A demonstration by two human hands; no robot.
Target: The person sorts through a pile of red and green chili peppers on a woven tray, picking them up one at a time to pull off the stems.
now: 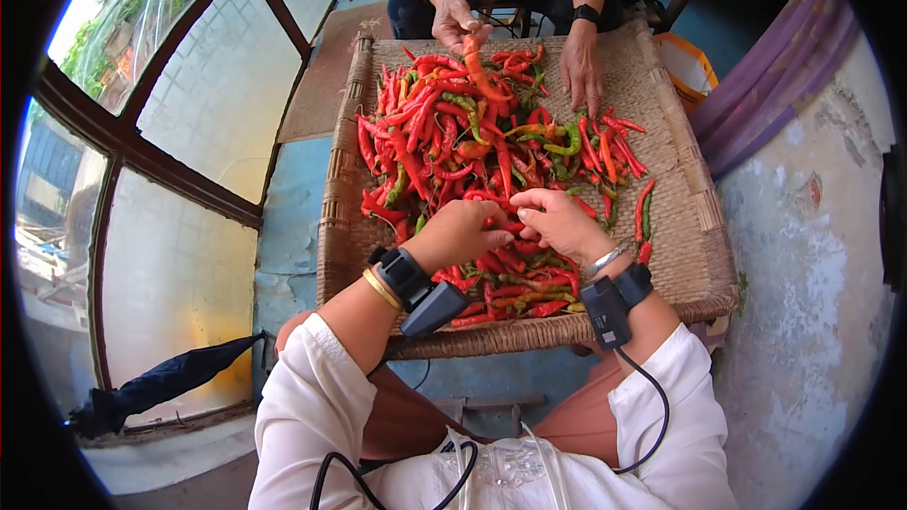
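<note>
Left hand: the left hand (460,231) is curled, fingertips pinching a slim red chilli pepper (511,227) near the woven straw tray's (694,227) near edge.
Right hand: the right hand (559,222) is cupped, pinching the same pepper.
Pile: a heap of red and green chillies (472,132) covers the tray's middle.
Far edge: a co-worker's hand (455,21) lifts an orange chilli (475,61).

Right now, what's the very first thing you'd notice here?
The big pile of red chili peppers heaped on the woven tray in the middle. The person's left hand and right hand meet over the near side of the pile. Across the tray, another person's hand lifts an orange-red chili.
</note>
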